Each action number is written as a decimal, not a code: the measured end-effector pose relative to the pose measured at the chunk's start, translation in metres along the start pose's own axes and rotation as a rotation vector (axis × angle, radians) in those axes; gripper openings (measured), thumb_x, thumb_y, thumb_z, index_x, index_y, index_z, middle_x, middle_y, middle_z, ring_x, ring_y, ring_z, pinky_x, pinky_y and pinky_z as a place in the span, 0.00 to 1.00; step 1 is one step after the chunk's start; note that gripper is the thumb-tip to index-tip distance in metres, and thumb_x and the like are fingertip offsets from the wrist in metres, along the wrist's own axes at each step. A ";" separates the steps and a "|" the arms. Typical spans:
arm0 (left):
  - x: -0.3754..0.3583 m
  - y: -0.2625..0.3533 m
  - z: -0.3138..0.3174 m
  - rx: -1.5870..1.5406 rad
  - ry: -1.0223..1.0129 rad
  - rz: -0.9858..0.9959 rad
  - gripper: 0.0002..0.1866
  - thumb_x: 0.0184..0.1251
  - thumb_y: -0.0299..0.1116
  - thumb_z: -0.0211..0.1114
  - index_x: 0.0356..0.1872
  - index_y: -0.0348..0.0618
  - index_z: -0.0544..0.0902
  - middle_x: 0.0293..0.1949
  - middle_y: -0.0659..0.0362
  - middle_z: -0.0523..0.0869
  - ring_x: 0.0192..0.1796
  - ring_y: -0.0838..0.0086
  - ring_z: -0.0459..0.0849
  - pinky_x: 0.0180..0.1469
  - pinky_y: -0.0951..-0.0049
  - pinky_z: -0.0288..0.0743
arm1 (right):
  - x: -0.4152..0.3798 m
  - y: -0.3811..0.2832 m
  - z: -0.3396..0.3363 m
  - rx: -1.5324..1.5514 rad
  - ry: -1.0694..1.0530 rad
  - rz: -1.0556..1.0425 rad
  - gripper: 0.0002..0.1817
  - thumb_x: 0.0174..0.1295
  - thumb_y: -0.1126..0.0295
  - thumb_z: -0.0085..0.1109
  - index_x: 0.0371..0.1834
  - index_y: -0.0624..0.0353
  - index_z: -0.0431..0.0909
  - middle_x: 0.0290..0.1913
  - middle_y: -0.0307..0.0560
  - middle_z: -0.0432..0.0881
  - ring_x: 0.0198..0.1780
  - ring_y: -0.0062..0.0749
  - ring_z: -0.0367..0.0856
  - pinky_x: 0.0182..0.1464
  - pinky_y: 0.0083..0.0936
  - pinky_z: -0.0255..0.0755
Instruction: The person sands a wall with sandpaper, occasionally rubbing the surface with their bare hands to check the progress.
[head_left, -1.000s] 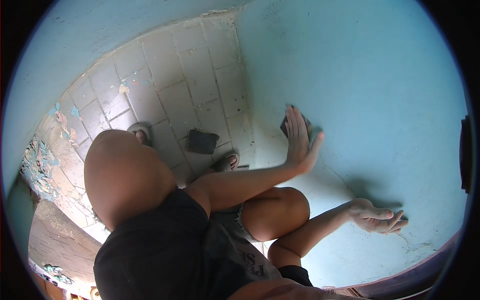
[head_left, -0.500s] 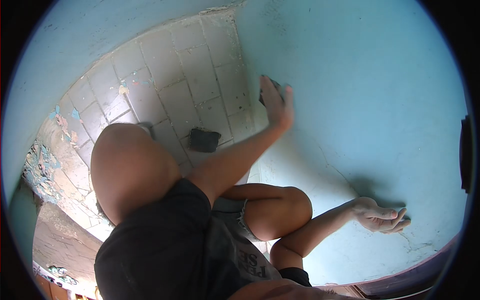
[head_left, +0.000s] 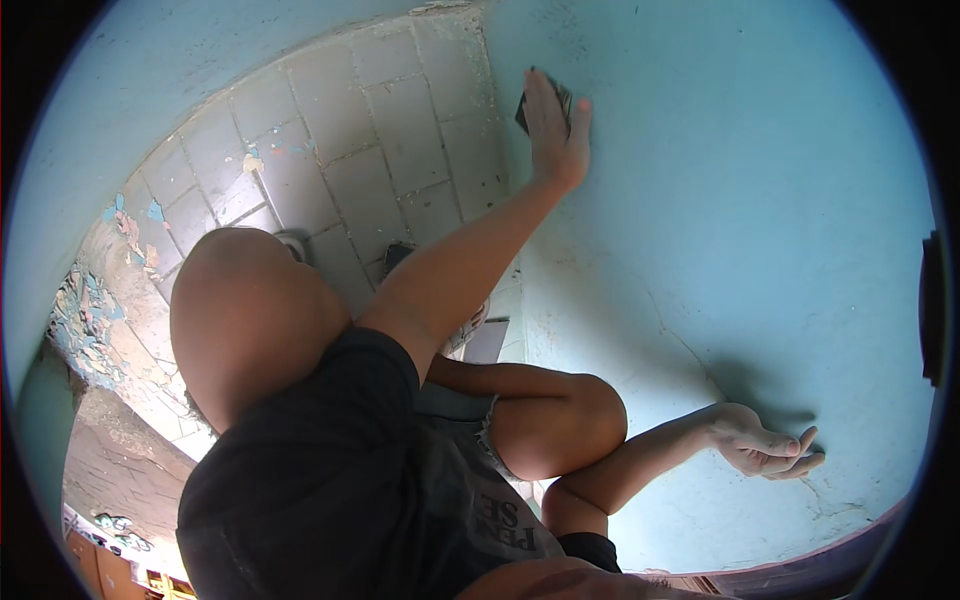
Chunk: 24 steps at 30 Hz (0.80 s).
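Observation:
My left hand (head_left: 558,140) lies flat against the pale blue wall (head_left: 740,220), fingers stretched out over a small dark flat pad (head_left: 522,112) pressed between hand and wall. The pad looks like sandpaper, but most of it is covered. Lower right, my right hand (head_left: 765,442) is at the wall above a thin crack, its fingers loosely curled and apart with nothing in them. That forearm passes across my bent knee (head_left: 575,425). On the tiles, a dark block (head_left: 398,256) is partly hidden behind my left arm.
A tiled floor (head_left: 385,195) with dirty joints meets the wall in a corner. Flaked paint chips (head_left: 85,315) are heaped at the left edge. My other knee (head_left: 250,310) is raised on the left, and a shoe (head_left: 470,330) shows below my left arm.
My left hand has slid up along the wall toward the corner with the dark pad. My left forearm now covers part of the dark block. My right hand has barely moved.

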<state>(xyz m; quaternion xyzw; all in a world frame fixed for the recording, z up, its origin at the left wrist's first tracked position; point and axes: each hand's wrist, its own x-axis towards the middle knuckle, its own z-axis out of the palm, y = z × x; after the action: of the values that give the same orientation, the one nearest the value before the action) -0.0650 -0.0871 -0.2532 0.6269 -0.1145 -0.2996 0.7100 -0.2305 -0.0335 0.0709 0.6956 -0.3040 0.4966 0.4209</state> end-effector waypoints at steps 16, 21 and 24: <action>-0.054 -0.043 -0.005 -0.181 0.046 -0.621 0.51 0.78 0.66 0.40 0.80 0.28 0.39 0.82 0.38 0.36 0.83 0.47 0.42 0.82 0.57 0.37 | -0.002 0.002 0.003 -0.056 0.040 -0.064 0.32 0.81 0.50 0.39 0.38 0.65 0.88 0.57 0.54 0.80 0.68 0.34 0.67 0.67 0.47 0.64; -0.107 -0.076 0.014 -0.217 0.022 -0.880 0.50 0.79 0.65 0.41 0.80 0.28 0.39 0.81 0.37 0.37 0.83 0.47 0.41 0.82 0.56 0.37 | 0.000 0.002 -0.001 -0.079 -0.029 -0.134 0.31 0.81 0.52 0.38 0.39 0.67 0.87 0.57 0.58 0.79 0.69 0.34 0.65 0.67 0.48 0.63; -0.028 -0.019 -0.004 -0.207 0.043 -0.471 0.50 0.79 0.63 0.42 0.79 0.26 0.39 0.81 0.37 0.38 0.83 0.48 0.40 0.82 0.57 0.36 | -0.003 -0.004 0.004 0.003 -0.019 -0.099 0.31 0.81 0.52 0.39 0.39 0.67 0.87 0.56 0.58 0.80 0.67 0.34 0.67 0.64 0.46 0.66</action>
<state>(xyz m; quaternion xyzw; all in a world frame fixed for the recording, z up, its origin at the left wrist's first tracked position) -0.0904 -0.0686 -0.2658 0.5664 0.0809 -0.4534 0.6834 -0.2264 -0.0349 0.0659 0.7150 -0.2725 0.4689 0.4412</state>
